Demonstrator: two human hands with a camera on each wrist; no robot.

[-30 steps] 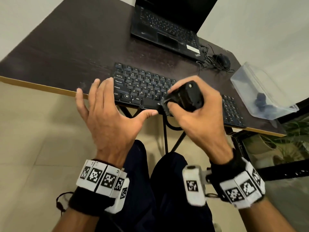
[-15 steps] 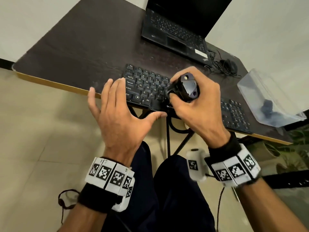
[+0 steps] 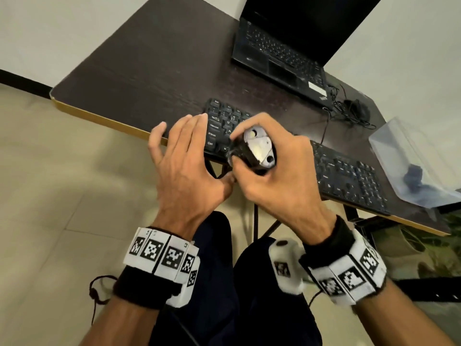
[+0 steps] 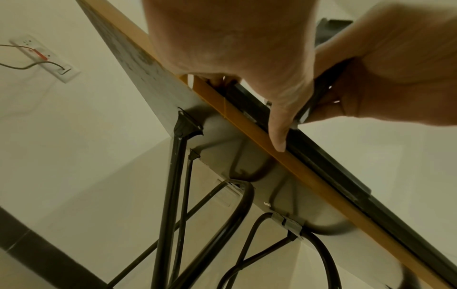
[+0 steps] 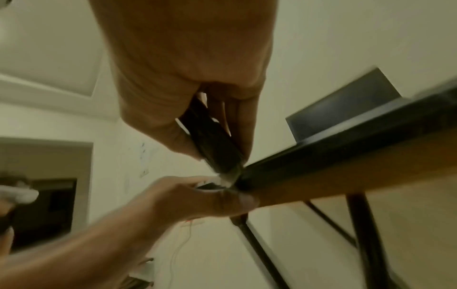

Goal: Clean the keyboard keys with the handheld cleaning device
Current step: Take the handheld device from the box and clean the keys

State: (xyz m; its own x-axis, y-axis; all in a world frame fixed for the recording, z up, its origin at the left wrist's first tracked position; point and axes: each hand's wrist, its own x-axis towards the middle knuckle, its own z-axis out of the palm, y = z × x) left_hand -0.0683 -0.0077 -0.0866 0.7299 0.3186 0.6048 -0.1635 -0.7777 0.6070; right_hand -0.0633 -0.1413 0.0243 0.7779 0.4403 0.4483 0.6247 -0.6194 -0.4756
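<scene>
A black keyboard [image 3: 287,156] lies along the near edge of a dark counter [image 3: 154,71], where a person works a handheld cleaning device [image 3: 257,151] over its lower-left keys. The right hand [image 3: 282,176] wraps the device's dark body, fingers and thumb curled round it, its pale top turned up to the head camera; the right wrist view shows the tip [image 5: 230,176] angled down onto the keyboard's front edge, a tilt that would likely let it reach between the keys. The left hand [image 3: 184,168] grasps nothing: its straight fingers rest at the keyboard's left end and the counter edge, and the thumb [image 4: 278,125] lies along the front edge, apparently steadying the board against the push of the device. Much of the keyboard's middle is hidden beneath the two hands, so how much has been cleaned cannot be told. Behind it stands an open laptop [image 3: 282,51] with a dark screen; to the laptop's right sits a black mouse [image 3: 356,106] amid tangled cable [image 3: 331,113], and a clear plastic bag [image 3: 414,163] holding something dark rests by the keyboard's right end. None of these stands in the way of the device; only the steadying left hand crowds it, the two hands all but touching at the thumbs.
</scene>
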